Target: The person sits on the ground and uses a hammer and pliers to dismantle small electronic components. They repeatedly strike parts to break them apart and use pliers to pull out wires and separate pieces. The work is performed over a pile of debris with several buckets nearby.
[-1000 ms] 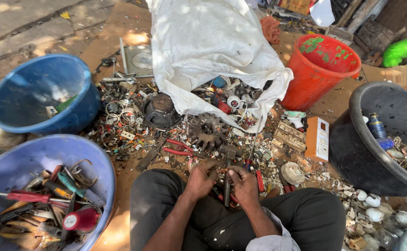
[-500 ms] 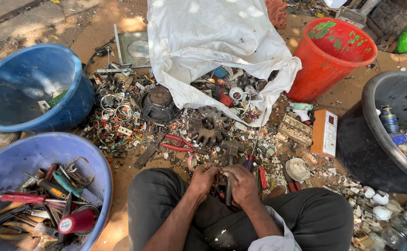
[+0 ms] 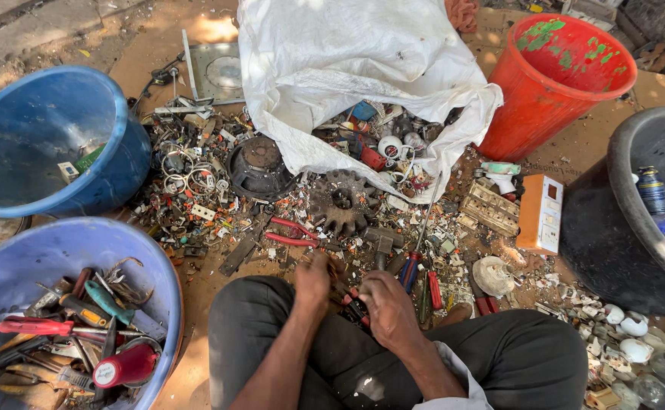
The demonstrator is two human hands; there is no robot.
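I sit cross-legged in dark trousers on the ground. My left hand (image 3: 314, 279) and my right hand (image 3: 387, 305) meet above my lap. My right hand is closed around red-and-black-handled pliers (image 3: 354, 307). My left hand pinches a small scrap piece (image 3: 335, 271) at the pliers' tip; the fingers hide most of it. Just beyond the hands lie red-handled cutters (image 3: 293, 232), a rusty gear wheel (image 3: 341, 200) and screwdrivers (image 3: 410, 267).
A white sack (image 3: 347, 68) spills scrap metal in front. A blue basin (image 3: 131, 148) is at the left and a lilac tub (image 3: 167, 282) of hand tools at the near left. A red bucket (image 3: 533, 114), an orange switch box (image 3: 539, 214) and a black tub (image 3: 598, 228) are at the right.
My hands stay together over my lap, shifting slightly on the pliers. The view has tipped a little downward and nearer.
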